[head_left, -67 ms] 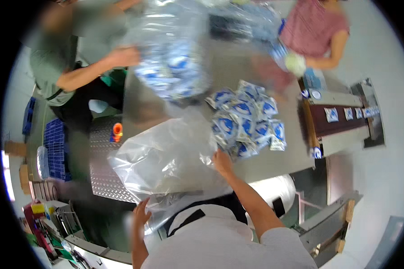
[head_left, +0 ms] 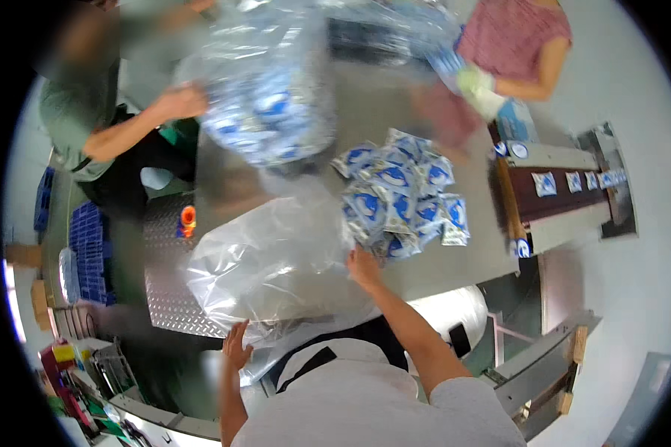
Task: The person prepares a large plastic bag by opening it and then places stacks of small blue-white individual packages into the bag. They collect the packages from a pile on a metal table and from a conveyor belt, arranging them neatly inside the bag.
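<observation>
A large clear plastic bag lies loosely spread over the near left part of the metal table, its lower edge hanging toward my body. My right hand is closed on the bag's right edge, close beside a heap of small blue-and-white packets. The bag looks flat, with no packets visible inside. My left hand is at the bag's near left edge, fingers stretched and apart, touching or just beside the film; which of these I cannot tell.
Across the table, one person's hand is at a big clear bag full of packets. Another person's gloved hand holds packets at the far right. A conveyor carries packets on the right. An orange tape roll sits left.
The filled bag across the table has shifted slightly left, along with the person's hand there. The whole view has moved a little; my own hands keep nearly the same places.
</observation>
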The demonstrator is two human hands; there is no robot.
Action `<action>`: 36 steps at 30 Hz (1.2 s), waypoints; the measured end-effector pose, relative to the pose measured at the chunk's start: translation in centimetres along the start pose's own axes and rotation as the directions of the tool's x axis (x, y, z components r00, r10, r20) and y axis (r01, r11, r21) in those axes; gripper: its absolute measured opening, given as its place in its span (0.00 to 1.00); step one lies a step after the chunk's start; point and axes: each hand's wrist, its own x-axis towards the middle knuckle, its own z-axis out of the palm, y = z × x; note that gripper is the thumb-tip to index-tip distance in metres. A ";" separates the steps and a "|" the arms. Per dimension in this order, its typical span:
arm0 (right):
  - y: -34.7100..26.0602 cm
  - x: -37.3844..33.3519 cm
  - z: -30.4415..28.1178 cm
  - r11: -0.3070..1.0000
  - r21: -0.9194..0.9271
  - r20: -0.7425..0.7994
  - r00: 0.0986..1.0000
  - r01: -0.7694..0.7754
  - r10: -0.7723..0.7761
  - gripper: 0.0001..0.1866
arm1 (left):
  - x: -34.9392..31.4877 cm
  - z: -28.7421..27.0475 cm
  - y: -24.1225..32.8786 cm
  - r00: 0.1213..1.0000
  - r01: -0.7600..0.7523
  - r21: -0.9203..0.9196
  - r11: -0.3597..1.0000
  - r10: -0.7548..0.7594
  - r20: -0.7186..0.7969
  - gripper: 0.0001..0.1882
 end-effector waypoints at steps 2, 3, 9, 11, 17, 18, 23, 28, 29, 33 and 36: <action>-1.3 -0.6 -1.4 0.998 -0.014 0.061 0.996 -0.066 0.067 0.14 | 3.9 1.2 3.4 0.996 -0.070 -0.023 0.997 0.068 -0.057 0.37; -1.6 -0.8 -1.8 0.995 0.005 0.116 0.989 -0.096 0.094 0.13 | 5.9 2.2 4.3 0.993 -0.089 0.023 0.996 0.090 -0.075 0.37; -1.8 -2.9 -1.7 0.979 0.201 0.050 0.999 -0.030 0.020 0.15 | 14.2 6.2 9.3 0.962 0.064 0.284 0.957 -0.135 0.236 0.44; -1.5 -3.7 -1.9 0.975 0.217 0.007 0.999 0.047 -0.049 0.16 | 15.0 8.0 7.2 0.981 0.028 0.323 0.946 -0.087 0.171 0.50; -0.7 -7.0 -2.5 0.985 0.172 -0.013 1.000 0.004 -0.002 0.13 | 15.9 7.7 8.2 0.979 0.039 0.392 0.919 -0.113 0.167 0.53; -1.5 -7.3 -3.3 0.985 0.160 0.075 0.995 -0.070 0.059 0.13 | 15.6 7.4 7.7 0.981 0.044 0.392 0.919 -0.115 0.159 0.53; 0.8 -7.9 -2.8 0.988 0.140 0.155 0.987 -0.063 0.041 0.13 | 15.0 6.7 8.5 0.980 0.042 0.376 0.926 -0.112 0.166 0.52; 0.4 -5.5 -5.1 0.980 0.133 0.164 0.979 -0.147 0.125 0.13 | 13.5 7.1 7.2 0.982 0.064 0.349 0.935 -0.120 0.142 0.52; 0.5 -4.7 -6.2 1.000 -0.003 0.019 1.000 -0.015 0.015 0.16 | 13.2 7.4 7.3 0.982 0.075 0.332 0.940 -0.128 0.141 0.52; -0.4 -1.4 -9.3 0.881 -0.392 -0.003 0.957 0.267 -0.291 0.30 | 11.3 8.4 6.6 0.978 0.147 0.298 0.943 -0.184 0.100 0.52; 0.2 1.2 -8.6 0.841 -0.427 0.117 0.942 0.332 -0.313 0.37 | 11.4 7.9 7.6 0.975 0.176 0.260 0.949 -0.205 0.087 0.52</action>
